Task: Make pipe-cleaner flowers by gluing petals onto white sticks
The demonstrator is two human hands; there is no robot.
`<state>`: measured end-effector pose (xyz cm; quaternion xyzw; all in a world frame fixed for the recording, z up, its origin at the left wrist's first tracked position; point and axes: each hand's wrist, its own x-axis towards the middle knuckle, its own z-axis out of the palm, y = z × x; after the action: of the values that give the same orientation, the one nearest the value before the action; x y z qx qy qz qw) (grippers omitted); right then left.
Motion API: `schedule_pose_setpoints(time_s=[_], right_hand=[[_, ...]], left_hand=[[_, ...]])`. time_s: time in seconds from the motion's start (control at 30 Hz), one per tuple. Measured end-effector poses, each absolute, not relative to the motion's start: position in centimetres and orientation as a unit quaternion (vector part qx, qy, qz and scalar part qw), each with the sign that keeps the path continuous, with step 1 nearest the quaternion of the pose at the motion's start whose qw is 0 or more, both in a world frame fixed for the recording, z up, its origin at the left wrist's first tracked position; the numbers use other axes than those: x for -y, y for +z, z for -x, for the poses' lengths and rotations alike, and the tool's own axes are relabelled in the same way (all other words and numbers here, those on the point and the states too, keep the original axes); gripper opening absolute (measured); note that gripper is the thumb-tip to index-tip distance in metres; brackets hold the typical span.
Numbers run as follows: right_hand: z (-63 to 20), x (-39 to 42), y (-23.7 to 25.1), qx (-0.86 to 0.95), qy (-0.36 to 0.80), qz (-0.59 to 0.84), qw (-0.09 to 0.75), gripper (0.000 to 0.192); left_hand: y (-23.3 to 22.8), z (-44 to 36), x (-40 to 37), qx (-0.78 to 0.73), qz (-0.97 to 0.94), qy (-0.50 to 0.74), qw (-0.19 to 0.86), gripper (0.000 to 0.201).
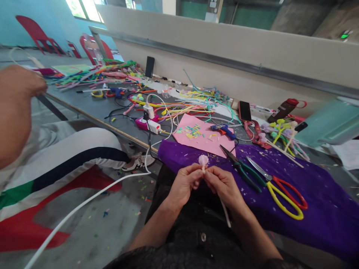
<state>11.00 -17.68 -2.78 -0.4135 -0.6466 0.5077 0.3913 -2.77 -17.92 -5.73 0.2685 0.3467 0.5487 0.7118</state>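
Observation:
Between my two hands stands a pipe cleaner flower (203,160) with a pale pink head and a light stem hanging below my right hand. My left hand (186,183) pinches it just under the head, thumb and forefinger together. On the other side, my right hand (223,183) is closed on the stem at the same spot. To the right of it, green-handled pliers (246,172) lie on a purple cloth (314,194). Scissors (280,190) with one red and one yellow handle rest beside the pliers, blades pointing away from me.
A pink sheet (185,130) holds cut bits and a blue glue gun (223,131). A power strip (148,124) with cables sits to its left. Pipe cleaners (95,74) heap along the table. Another person's arm (17,101) and leg are at left; a white cable (92,201) crosses the floor.

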Motion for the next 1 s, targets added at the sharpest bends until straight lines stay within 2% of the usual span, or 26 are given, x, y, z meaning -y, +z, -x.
schedule_pose_setpoints(time_s=[0.2,0.4,0.5,0.6,0.67,0.9,1.0], right_hand=[[-11.0,17.5,-3.1,0.62,0.588,0.373,0.362,0.03],[-10.7,18.1,-3.6,0.69,0.466,0.396,0.387,0.026],[-10.3,18.4,-4.2,0.695,0.417,0.421,0.408,0.026],[-9.9,18.5,-4.7,0.666,0.448,0.427,0.416,0.029],[-9.8,18.3,-4.8,0.649,0.477,0.425,0.413,0.03],[-9.7,18.1,-4.8,0.637,0.456,0.422,0.456,0.014],[-9.8,18.1,-4.7,0.625,0.471,0.419,0.461,0.016]], left_hand=[[-5.7,2.9,17.9,-0.314,-0.213,0.547,0.746,0.023],[-5.8,2.6,18.0,-0.278,-0.201,0.583,0.736,0.019],[-6.1,2.0,18.2,-0.309,-0.213,0.631,0.679,0.014],[-6.5,1.5,18.4,-0.348,-0.242,0.678,0.6,0.012],[-6.6,1.4,18.3,-0.362,-0.248,0.684,0.583,0.013],[-6.2,1.7,17.9,-0.365,-0.24,0.653,0.619,0.015],[-6.3,1.7,17.9,-0.366,-0.244,0.64,0.63,0.017]])
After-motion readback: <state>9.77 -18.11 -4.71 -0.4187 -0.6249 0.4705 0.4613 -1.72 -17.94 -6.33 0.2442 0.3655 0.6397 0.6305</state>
